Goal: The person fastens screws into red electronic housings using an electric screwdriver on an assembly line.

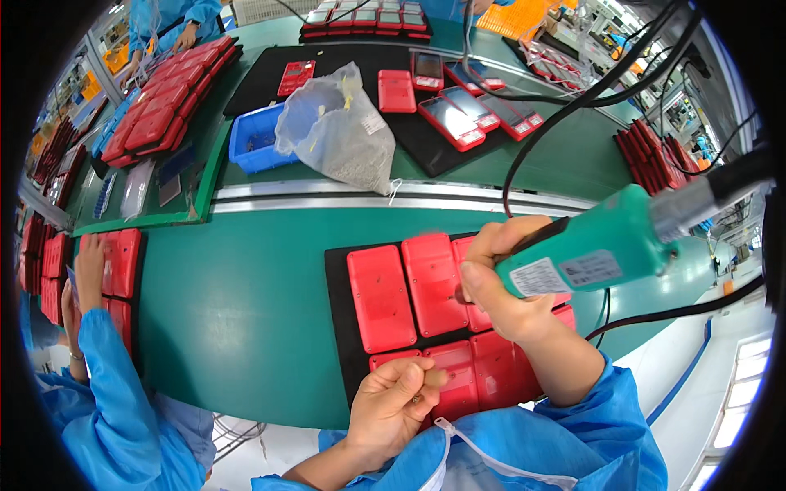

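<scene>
Your right hand (501, 282) was wrapped tightly around a green electric screwdriver (589, 250), fingers closed on its smooth plastic barrel near the tip end. The tool was a rounded cylinder with a pale label on its side; its long axis ran from upper right, where a grey collar and black cable (565, 106) left it, down to the lower left, so its working end pointed at the red cases below your fist. The tip itself was hidden behind your fingers.

Your left hand (397, 401) lay at the near edge of the black mat (340, 286), fingers curled in with thumb and forefinger pinched together; what they nipped was too small to make out. It rested on the front row of red cases (381, 299).

Those cases were flat, matte red plastic rectangles with rounded corners, laid back-up in two rows on the mat, their long sides running away from you. The mat sat on a smooth green belt (246, 303).

Beyond a metal rail stood a blue plastic bin (250, 143) and a crumpled clear bag (340, 127), touching each other. At your left, another person's blue sleeve (110, 385) reached towards more red cases.
</scene>
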`<state>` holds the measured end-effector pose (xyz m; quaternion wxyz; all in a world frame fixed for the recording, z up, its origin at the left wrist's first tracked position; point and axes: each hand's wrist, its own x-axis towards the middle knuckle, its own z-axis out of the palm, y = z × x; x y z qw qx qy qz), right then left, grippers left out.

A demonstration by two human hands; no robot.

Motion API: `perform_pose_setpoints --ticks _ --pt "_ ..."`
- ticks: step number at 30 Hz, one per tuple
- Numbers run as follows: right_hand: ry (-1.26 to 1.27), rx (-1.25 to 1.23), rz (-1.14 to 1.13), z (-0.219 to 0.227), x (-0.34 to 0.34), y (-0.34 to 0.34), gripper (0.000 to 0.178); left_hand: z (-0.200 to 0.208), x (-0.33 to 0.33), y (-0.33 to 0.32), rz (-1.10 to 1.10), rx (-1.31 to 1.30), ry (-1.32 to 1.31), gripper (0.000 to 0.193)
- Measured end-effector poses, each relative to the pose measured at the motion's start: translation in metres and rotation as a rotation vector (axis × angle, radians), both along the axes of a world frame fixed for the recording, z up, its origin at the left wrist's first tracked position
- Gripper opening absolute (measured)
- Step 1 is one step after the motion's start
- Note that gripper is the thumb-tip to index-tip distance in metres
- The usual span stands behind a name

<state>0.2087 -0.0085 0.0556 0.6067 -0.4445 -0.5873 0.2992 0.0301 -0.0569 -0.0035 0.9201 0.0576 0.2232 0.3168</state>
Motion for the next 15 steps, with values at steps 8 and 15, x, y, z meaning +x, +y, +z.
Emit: perform_pose_setpoints --ticks 8,15 --pt "0.053 0.101 -0.035 -0.019 -0.01 -0.012 0.019 0.029 0.001 -0.008 -0.017 0.108 0.063 0.02" --pt "0.343 0.191 0.066 0.029 -0.017 -0.069 0.028 0.029 0.001 -0.017 -0.086 0.142 -0.045 0.02"
